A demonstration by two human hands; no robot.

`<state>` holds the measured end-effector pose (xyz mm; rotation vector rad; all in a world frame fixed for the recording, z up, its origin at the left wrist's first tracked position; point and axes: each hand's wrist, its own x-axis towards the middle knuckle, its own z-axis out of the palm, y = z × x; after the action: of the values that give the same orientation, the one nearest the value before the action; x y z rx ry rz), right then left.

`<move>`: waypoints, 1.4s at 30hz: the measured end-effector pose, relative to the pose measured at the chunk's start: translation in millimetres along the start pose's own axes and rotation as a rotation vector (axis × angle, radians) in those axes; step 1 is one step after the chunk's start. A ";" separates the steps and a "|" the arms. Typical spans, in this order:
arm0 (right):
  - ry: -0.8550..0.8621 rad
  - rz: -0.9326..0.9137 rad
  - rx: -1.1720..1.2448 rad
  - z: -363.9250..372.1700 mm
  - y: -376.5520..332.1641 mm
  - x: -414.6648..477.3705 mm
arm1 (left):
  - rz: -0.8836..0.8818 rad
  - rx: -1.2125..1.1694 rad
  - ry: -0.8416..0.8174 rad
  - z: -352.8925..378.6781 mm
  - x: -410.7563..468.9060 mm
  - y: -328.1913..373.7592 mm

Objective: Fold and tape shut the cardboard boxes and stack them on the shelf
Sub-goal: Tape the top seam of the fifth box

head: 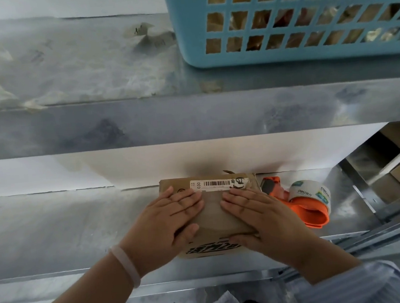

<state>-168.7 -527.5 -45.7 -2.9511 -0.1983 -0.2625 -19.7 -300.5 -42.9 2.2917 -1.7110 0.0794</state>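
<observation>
A small cardboard box lies flat on the metal shelf, its far edge close to the white back wall; a white barcode label runs along its far top edge, and dark print shows on its near side. The left hand rests palm-down on the left half of the top, fingers straight and close together, thumb reaching down toward the near edge; a pale band circles that wrist. The right hand presses flat on the right half, fingers straight and slightly spread, thumb along the near edge. Just right of the box stands an orange tape dispenser carrying a roll; a blue basket sits on the shelf above.
</observation>
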 end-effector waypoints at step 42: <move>0.149 0.316 0.276 4.2 10.9 3.6 | -0.041 -0.290 0.102 -13.2 -28.9 -16.6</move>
<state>-162.9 -537.0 -50.8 -2.6240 0.2321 -0.3737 -10.9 -265.9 -39.5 2.0719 -1.5147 -0.0552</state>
